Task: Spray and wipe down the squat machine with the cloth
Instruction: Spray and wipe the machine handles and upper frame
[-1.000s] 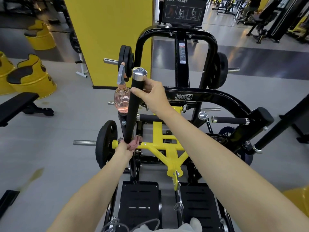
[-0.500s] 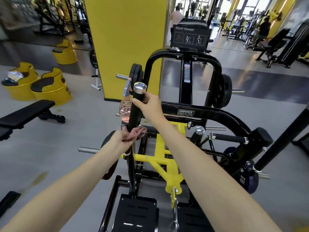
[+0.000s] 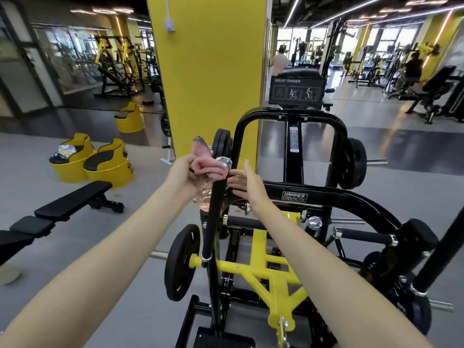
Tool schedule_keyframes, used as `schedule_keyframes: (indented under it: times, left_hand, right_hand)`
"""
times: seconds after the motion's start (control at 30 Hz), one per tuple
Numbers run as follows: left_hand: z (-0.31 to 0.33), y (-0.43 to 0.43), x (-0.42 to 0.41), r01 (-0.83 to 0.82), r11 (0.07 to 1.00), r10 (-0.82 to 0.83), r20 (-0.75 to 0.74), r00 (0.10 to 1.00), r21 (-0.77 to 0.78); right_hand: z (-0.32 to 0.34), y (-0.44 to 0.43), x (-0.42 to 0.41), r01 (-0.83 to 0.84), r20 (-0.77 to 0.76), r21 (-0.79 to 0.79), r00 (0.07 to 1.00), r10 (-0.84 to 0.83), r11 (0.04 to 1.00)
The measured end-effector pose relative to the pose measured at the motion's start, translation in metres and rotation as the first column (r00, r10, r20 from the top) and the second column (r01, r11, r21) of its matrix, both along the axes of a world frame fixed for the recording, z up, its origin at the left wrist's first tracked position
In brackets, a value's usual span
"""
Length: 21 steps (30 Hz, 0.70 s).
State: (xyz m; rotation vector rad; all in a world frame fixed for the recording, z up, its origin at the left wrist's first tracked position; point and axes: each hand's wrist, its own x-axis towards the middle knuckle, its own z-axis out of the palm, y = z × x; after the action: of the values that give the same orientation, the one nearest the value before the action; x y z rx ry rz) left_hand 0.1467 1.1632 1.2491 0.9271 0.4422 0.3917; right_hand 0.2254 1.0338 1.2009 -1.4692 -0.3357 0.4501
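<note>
The black and yellow squat machine [image 3: 293, 197] stands in front of me. Its upright black handle bar [image 3: 216, 217] rises to a chrome cap [image 3: 224, 162]. My left hand [image 3: 180, 175] grips a pink cloth [image 3: 209, 165] against the top of that bar. My right hand [image 3: 247, 183] hovers just right of the bar with fingers straight, holding nothing. A clear spray bottle with pink liquid [image 3: 205, 197] hangs behind the bar, mostly hidden by the bar and the cloth.
A black bench [image 3: 62, 207] lies to the left. Yellow barrel seats [image 3: 108, 167] stand beyond it. A yellow pillar [image 3: 206, 71] rises behind the machine. Weight plates [image 3: 182, 262] sit on the machine's pegs. People and other machines fill the far right.
My left hand slid the cloth up the bar from its lower part to the top. My right hand let go of the bar's top and opened. The camera tilted up.
</note>
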Motion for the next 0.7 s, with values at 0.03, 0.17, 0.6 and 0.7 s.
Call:
schedule_keyframes:
  times: [0.03,0.17,0.6,0.7]
  left_hand:
    - [0.011,0.001,0.002,-0.042,0.992,0.042,0.001,0.999,0.118]
    - [0.049,0.002,0.017,-0.102,0.642,0.176,-0.017,0.984,0.76]
    - [0.04,-0.017,0.042,0.11,0.366,-0.055,-0.097,0.994,0.924]
    - [0.022,-0.009,0.05,0.188,0.3,-0.001,-0.197,0.98,0.935]
  right_hand:
    - [0.001,-0.001,0.002,0.064,0.014,-0.016,0.998,-0.064,0.998]
    - [0.021,-0.008,0.015,0.224,0.14,0.033,0.964,-0.226,0.974]
    - [0.05,-0.009,0.013,0.246,-0.119,0.137,0.966,-0.231,0.96]
    - [0.037,-0.005,0.009,0.272,-0.232,0.131,0.943,-0.237,0.953]
